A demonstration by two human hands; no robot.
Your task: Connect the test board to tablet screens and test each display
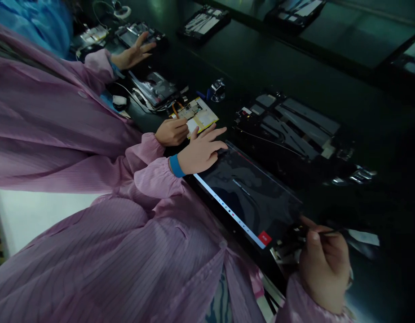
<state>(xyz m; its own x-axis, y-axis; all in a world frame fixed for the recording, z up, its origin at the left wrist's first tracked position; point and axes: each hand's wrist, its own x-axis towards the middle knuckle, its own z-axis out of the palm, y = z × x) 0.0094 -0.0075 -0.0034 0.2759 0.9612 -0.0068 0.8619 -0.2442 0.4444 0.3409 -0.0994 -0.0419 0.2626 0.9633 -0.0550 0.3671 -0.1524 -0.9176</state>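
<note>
A tablet-like touchscreen (254,188) lies tilted across the bench before me, with a lit strip along its near edge and a red square in a corner. My left hand (200,151), with a blue band at the wrist, is over its far left corner. The fingers are spread and one fingertip is at the screen's top edge. My right hand (325,264) is closed beside the screen's right end. A thin dark piece shows at its fingertips, too dim to name. Near it lies a white strip (364,237). Beyond the screen lies an opened device with bare internals (295,125).
On the left a co-worker in pink has one hand (174,131) at a board with yellow edges (202,114) and another hand (133,54) raised. Metal clamp-like pieces (217,89) stand on the dark bench. More opened devices (204,22) lie along the back.
</note>
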